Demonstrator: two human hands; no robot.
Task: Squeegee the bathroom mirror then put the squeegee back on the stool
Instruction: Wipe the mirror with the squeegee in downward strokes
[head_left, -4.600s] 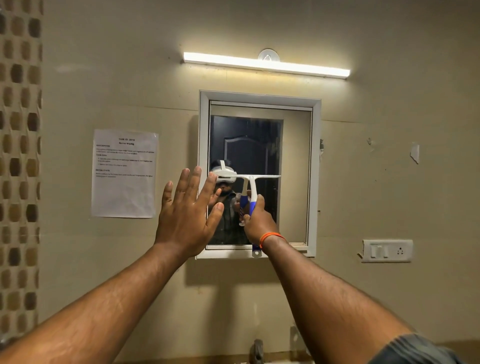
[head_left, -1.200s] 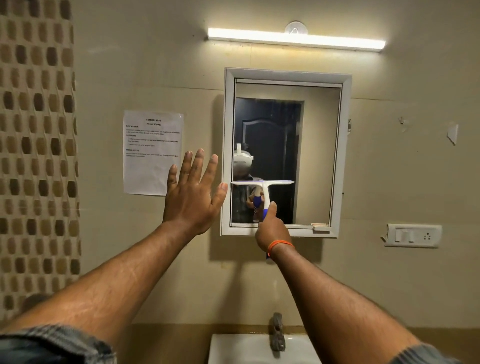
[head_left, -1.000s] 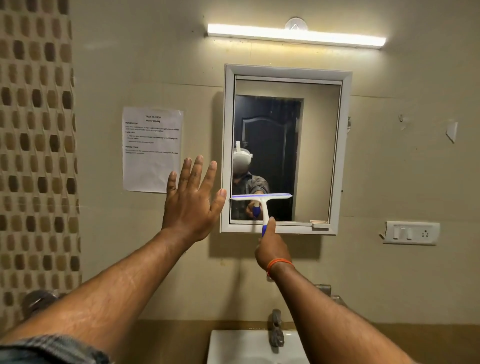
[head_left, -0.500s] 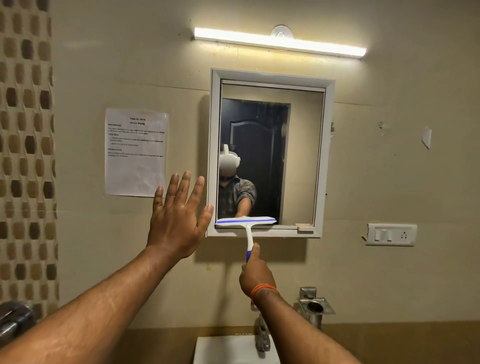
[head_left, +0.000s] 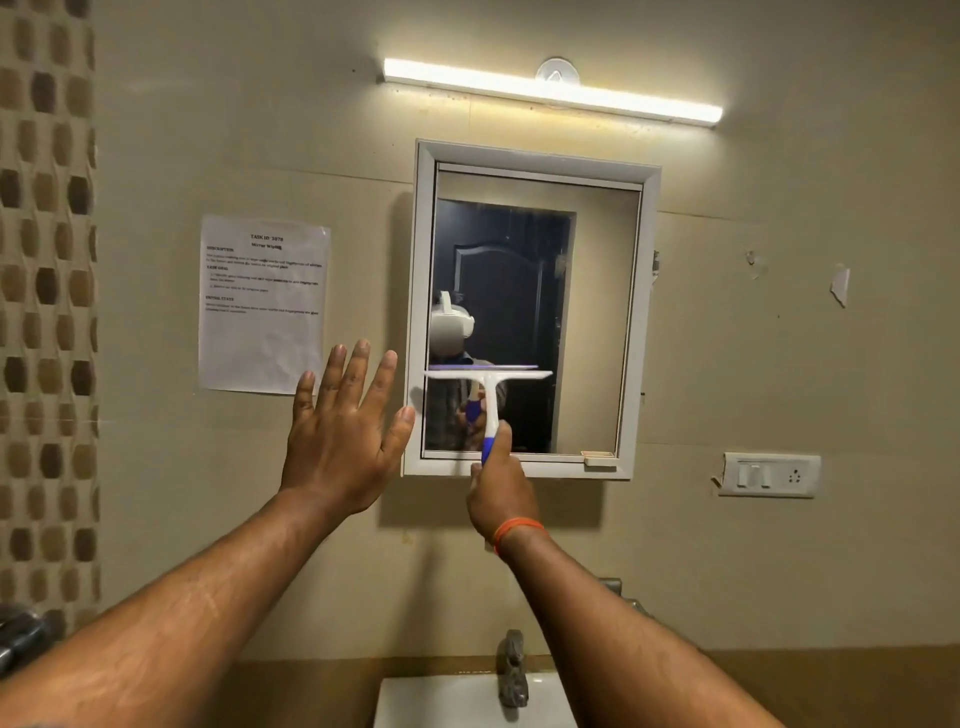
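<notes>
Gripping the blue-and-white handle from below, the right hand (head_left: 501, 491) holds the squeegee (head_left: 488, 395) upright, its blade level across the lower left of the mirror (head_left: 597, 312). Left hand (head_left: 343, 441) is raised with fingers spread, holding nothing, just beside the mirror's left frame.

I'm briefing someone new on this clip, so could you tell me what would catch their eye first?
The white squeegee stands out, its blade laid level across the lower left of the mirror, held by the right hand. Beside the frame, the left hand is raised, fingers spread. Above glows a tube light, and a printed sheet hangs on the wall at left.
</notes>
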